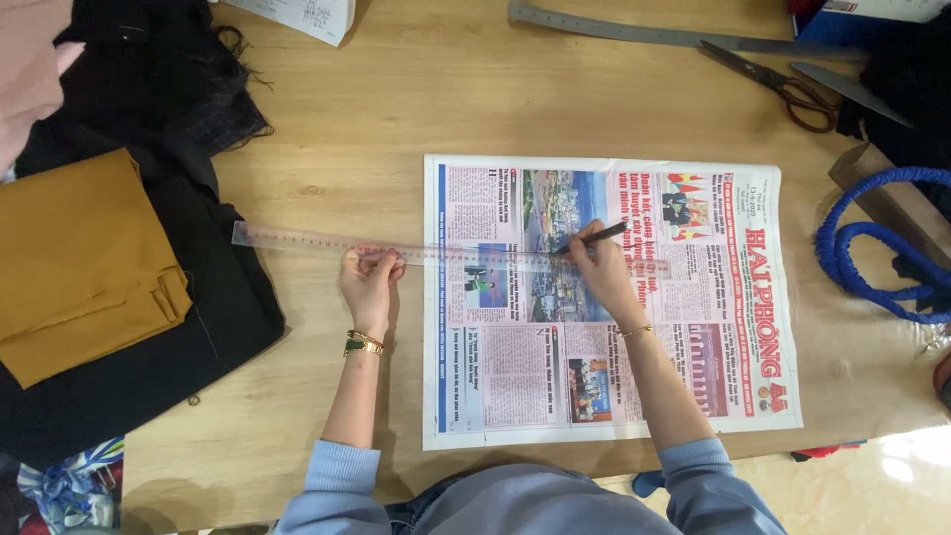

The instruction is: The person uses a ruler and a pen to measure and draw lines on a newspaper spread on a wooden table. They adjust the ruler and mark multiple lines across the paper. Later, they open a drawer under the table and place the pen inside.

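Across the newspaper (pixel 604 297), left hand (pixel 369 280) fingers press the clear ruler (pixel 396 248) flat while right hand (pixel 597 266), at three o'clock, grips a pen (pixel 592 238) mid-line.

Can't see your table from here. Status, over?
Left hand pins clear ruler. Right hand holds pen at ruler's edge on newspaper. Nothing blocking.
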